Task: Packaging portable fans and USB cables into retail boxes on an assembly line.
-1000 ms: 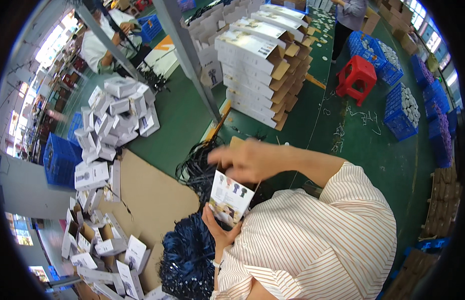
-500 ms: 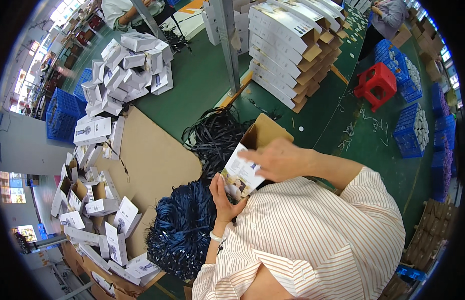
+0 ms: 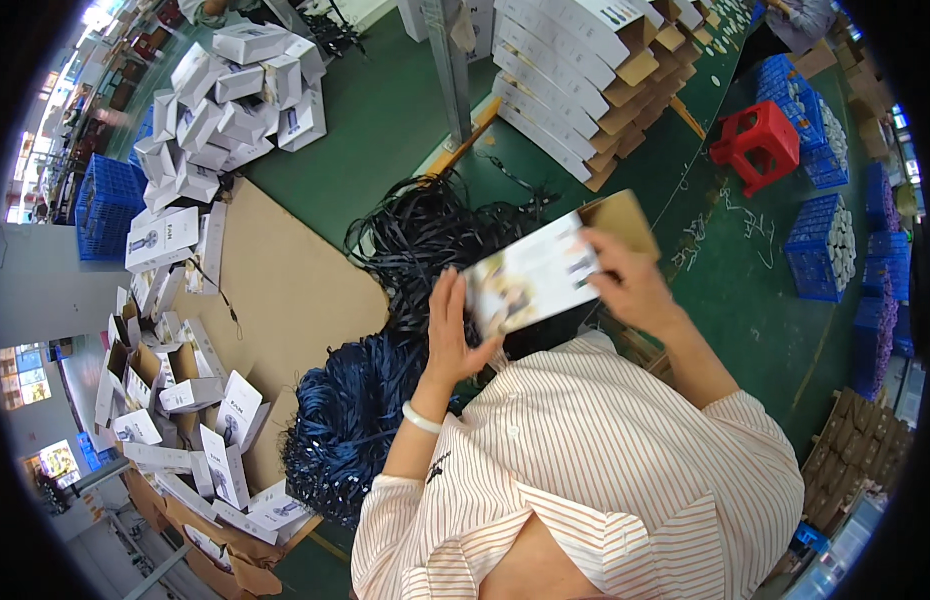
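In front of my chest I hold a white printed cardboard box [image 3: 533, 272] between both hands, slightly blurred by motion. Its brown inner flap [image 3: 625, 218] stands open at the right end. My left hand [image 3: 453, 325] presses against the closed left end, fingers up along it and thumb at the lower edge. My right hand [image 3: 633, 288] grips the right end beside the flap. Whether anything lies inside the box is hidden. Right behind it spreads a tangle of black straps [image 3: 410, 235]. A bundle of dark blue straps [image 3: 355, 425] lies beside my left forearm.
White fan boxes lie in a loose heap [image 3: 225, 440] at the left and another pile [image 3: 240, 110] farther back. Flat cartons [image 3: 550, 90] are stacked beyond a metal post [image 3: 447, 80]. A red stool [image 3: 755, 150] and blue crates [image 3: 817, 245] stand at the right.
The box has turned from steeply tilted to nearly level, its flap end swinging to the right. My right hand has moved from the printed face to the flap end.
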A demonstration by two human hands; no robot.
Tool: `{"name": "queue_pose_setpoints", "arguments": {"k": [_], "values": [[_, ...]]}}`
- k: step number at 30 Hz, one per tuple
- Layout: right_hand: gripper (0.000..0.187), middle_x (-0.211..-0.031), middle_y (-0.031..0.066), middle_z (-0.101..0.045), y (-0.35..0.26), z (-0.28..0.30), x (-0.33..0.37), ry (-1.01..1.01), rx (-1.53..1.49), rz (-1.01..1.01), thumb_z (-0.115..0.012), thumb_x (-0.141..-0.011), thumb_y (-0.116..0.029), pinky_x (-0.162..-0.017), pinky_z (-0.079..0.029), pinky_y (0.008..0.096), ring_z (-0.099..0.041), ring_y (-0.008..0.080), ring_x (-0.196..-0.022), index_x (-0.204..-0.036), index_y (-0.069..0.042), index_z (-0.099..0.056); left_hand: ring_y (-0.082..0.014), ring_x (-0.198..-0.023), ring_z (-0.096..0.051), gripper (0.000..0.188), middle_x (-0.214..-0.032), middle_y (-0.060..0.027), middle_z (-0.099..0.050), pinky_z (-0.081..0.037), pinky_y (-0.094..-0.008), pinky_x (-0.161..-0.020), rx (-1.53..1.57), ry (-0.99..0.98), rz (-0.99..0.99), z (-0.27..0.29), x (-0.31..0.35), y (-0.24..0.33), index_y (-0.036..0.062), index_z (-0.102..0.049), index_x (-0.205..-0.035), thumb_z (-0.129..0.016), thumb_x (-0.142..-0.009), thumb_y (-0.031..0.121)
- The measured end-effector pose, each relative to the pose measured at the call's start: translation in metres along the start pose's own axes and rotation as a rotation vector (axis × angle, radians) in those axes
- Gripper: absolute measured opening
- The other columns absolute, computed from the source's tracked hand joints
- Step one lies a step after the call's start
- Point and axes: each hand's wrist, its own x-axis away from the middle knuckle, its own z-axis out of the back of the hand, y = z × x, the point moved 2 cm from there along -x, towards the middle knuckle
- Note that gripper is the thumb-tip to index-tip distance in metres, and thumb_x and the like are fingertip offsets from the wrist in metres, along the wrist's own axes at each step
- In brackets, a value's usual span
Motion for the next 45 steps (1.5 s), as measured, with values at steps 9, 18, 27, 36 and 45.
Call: {"name": "queue_pose_setpoints", "arguments": {"k": [9, 18, 27, 36, 45], "values": [[0.043, -0.066, -0.0006, -0.049, 0.057, 0.085, 0.049, 0.643, 0.186, -0.233, -0.055, -0.074, 0.006, -0.058, -0.037, 0.0188, -0.042, 0.0044, -0.061, -0.116, -0.004, -0.052, -0.0360, -0.125, -0.027, 0.077, -0.133, -0.0147, -0.035, -0.027, -0.0538, -0.097, -0.456, -0.354, 0.018, -0.130, -0.132, -0.041, 0.0056, -0.032, -0.131, -0.065, -0.068, 0.035], [0.031, -0.091, 0.0008, -0.058, 0.124, 0.036, 0.020, 0.741, -0.212, -0.283, -0.053, -0.079, 0.005, -0.069, -0.040, 0.0180, -0.049, 0.0034, -0.075, -0.110, -0.001, -0.055, -0.0324, -0.123, -0.032, 0.067, -0.131, -0.0137, -0.037, -0.023, -0.0575, -0.098, -0.755, -0.674, 0.157, -0.136, -0.082, -0.061, 0.0027, -0.040, -0.125, -0.063, -0.070, 0.033], [0.019, -0.086, 0.0021, -0.058, 0.206, -0.086, -0.068, 0.710, -0.418, -0.176, -0.054, -0.080, 0.002, -0.064, -0.039, 0.0197, -0.047, 0.0047, -0.069, -0.098, -0.002, -0.056, -0.0284, -0.123, -0.033, 0.071, -0.130, -0.0124, -0.039, -0.022, -0.0509, -0.102, -0.637, -0.576, 0.298, -0.070, -0.017, -0.052, 0.0013, -0.039, -0.126, -0.066, -0.068, 0.031], [0.022, -0.086, 0.0087, -0.059, 0.135, -0.057, -0.060, 0.284, 0.016, -0.066, -0.055, -0.077, -0.009, -0.074, -0.043, 0.0294, -0.056, 0.0209, -0.083, -0.098, -0.004, -0.059, -0.0174, -0.081, -0.059, 0.022, -0.096, -0.0126, -0.061, -0.047, -0.0297, -0.079, 1.167, 0.206, 0.645, -0.001, -0.039, -0.013, -0.0034, -0.058, -0.102, -0.050, -0.081, 0.000], [0.027, -0.081, 0.0030, -0.060, -0.044, -0.110, -0.079, -0.733, -1.039, -0.046, -0.056, -0.079, -0.005, -0.062, -0.044, 0.0216, -0.053, 0.0076, -0.069, -0.106, 0.000, -0.056, -0.0100, -0.058, -0.046, 0.016, -0.088, -0.0122, -0.057, -0.039, -0.0196, -0.054, 1.408, 0.517, 0.126, 0.141, -0.099, 0.066, -0.0007, -0.055, -0.096, -0.047, -0.083, -0.001]]}}
